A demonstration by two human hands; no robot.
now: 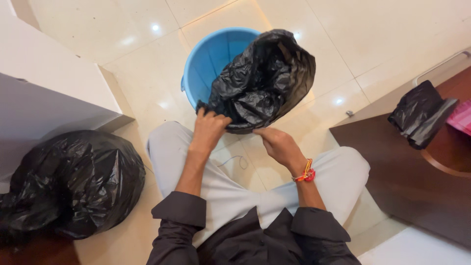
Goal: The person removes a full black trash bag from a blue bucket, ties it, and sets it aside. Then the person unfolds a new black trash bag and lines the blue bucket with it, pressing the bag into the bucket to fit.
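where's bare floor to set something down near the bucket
Bare tile lies beyond the blue bucket, and right of it up to the brown cabinet. Crowded: both hands grip the black liner; a full black bag fills the left.

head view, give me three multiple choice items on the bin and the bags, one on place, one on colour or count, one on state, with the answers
1. Where is the full black bag?
A. on the floor by the person's left side
B. inside the bucket
C. on the wooden desk

2. What colour is the bucket?
A. red
B. blue
C. green

3. How is the black bin liner held?
A. lying untouched on the floor
B. tied shut in one hand
C. gripped at its edge by both hands over the bucket

Answers:
1 A: the stuffed bag sits on the floor tiles beside the left leg.
2 B: the bucket's inner wall and rim are light blue.
3 C: the left hand and the right hand each pinch the liner's lower edge, with its open mouth draped over the bucket's rim.
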